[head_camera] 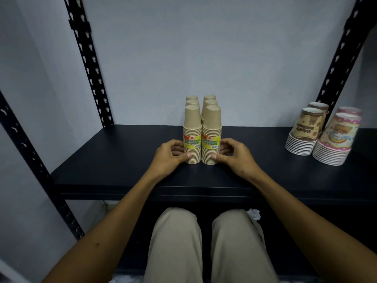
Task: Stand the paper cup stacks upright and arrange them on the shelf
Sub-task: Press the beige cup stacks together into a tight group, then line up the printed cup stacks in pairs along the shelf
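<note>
Printed labels on paper cup stacks

Yellow-green label (192, 142) on the left front stack of tan paper cups (192, 135), just above the left hand's (170, 156) thumb, reads "DISPOSABLE TABLEWARE"; the matching label (210, 142) on the right front stack (211, 137), above the right hand's (234, 156) thumb, reads likewise, with a barcode too small to read.

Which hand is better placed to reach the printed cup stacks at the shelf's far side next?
Probably the right hand. It grips the right tan stack, on the same side as the printed stacks; the left hand would have to cross over.
</note>
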`<state>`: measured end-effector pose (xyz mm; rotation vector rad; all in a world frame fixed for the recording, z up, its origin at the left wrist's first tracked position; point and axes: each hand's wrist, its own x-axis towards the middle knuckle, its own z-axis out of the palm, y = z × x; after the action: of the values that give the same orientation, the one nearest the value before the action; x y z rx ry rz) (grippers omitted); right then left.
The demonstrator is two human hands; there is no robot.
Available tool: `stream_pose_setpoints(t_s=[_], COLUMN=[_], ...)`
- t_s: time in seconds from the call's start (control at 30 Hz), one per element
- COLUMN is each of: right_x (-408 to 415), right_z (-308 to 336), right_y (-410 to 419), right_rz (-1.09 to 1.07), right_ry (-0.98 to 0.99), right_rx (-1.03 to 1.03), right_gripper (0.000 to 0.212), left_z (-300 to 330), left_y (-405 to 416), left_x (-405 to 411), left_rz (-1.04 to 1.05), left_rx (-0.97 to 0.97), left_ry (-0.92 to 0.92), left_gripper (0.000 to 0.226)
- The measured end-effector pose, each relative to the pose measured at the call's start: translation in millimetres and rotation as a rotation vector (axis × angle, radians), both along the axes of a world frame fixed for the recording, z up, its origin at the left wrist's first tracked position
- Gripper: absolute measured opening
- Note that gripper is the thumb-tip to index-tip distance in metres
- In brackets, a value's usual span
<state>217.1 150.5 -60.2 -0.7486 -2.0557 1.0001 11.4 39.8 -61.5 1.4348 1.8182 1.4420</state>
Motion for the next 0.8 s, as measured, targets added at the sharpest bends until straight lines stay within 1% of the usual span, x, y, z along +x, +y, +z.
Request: stream_pose_setpoints(t_s=[0.43, 0.53, 0.6, 0.7, 0.73, 0.77, 0.8], right_x=[1, 2, 7, 23, 30, 38, 45], right_z=[0, 1, 2, 0, -2, -3, -3], right_y=[-3, -3, -3, -6, -7, -9, -11], right_rz=[-0.019, -0.008, -0.043, -0.119, -0.135, -0.149, -0.164], right_ry=[-0.030, 0.010, 0.073, 0.064, 0.030, -0.010, -0.056], right_rx=[0.044, -0.030, -0.114, -0.136, -0.118, -0.092, -0.060], right_gripper=[0.047, 0.048, 0.049, 0.044, 0.042, 0.039, 0.036], left_z=[0, 1, 1, -2, -4, -5, -6], left_y=[-2, -5, -9, -18, -21, -24, -26], left_x=[2, 4, 7, 14, 17, 21, 26], left_rz=[0.021, 0.055, 0.120, 0.282, 0.305, 0.292, 0.241], left_rx=[-0.007, -0.023, -0.021, 0.049, 0.082, 0.105, 0.116], left_ry=[0.023, 0.032, 0.054, 0.182, 0.241, 0.314, 0.393], left_gripper=[0.049, 0.052, 0.046, 0.018, 0.013, 0.014, 0.015])
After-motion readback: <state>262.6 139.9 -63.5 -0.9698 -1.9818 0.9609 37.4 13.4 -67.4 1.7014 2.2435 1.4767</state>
